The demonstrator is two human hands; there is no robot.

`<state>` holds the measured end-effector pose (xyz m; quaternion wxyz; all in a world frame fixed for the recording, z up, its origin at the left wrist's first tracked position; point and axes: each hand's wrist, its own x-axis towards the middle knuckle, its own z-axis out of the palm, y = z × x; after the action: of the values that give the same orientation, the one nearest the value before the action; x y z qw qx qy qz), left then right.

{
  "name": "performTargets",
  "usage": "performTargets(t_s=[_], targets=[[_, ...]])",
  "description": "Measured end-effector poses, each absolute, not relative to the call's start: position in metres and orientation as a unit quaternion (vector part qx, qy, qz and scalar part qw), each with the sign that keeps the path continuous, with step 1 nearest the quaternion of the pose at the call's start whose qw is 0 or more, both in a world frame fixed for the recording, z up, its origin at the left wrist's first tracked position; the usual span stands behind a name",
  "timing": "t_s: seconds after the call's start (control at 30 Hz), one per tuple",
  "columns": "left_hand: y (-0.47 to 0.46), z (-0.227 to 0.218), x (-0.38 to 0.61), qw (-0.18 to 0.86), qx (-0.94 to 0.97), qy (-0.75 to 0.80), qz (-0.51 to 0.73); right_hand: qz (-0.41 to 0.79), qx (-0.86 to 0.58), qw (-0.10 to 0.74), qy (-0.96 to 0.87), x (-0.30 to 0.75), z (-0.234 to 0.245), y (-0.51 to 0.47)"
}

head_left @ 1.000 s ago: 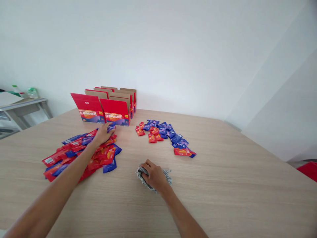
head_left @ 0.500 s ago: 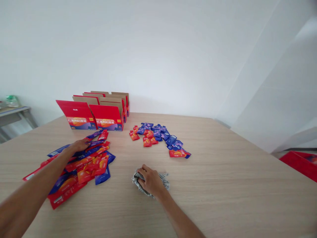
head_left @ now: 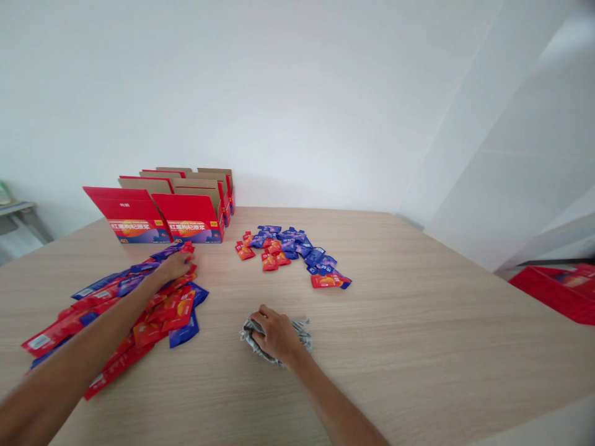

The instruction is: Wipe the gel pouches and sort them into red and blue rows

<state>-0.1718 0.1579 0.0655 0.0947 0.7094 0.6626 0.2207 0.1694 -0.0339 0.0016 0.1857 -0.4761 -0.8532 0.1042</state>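
My left hand point(head_left: 173, 266) lies flat, fingers stretched out, on top of a spread pile of long red and blue sachets point(head_left: 125, 310) at the left of the wooden table point(head_left: 418, 347). My right hand point(head_left: 275, 333) is closed over a crumpled grey cloth point(head_left: 300, 329) near the middle of the table. A smaller pile of short red and blue packets point(head_left: 290, 251) lies beyond the cloth, untouched by either hand.
Several open red cardboard boxes point(head_left: 167, 207) stand in rows at the table's far left, against the white wall. A grey side table point(head_left: 18, 217) is at the far left. A red box point(head_left: 553, 291) sits on the floor at the right.
My left hand drew back to the left over the long sachets, then slid forward to the right again, shifting them. My right hand stayed on the cloth. The camera turned right.
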Motion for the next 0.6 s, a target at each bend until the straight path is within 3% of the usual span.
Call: performTargets(t_s=[0.23,0.6], targets=[[0.17,0.025,-0.043,0.173,0.75,0.626,0.126,0.099,-0.484,0.175,-0.852,0.17,0.004,-0.033],[0.193,-0.005,0.093,0.157,0.694,0.695,0.104,0.076,-0.491,0.187,-0.848,0.172,-0.001,-0.029]])
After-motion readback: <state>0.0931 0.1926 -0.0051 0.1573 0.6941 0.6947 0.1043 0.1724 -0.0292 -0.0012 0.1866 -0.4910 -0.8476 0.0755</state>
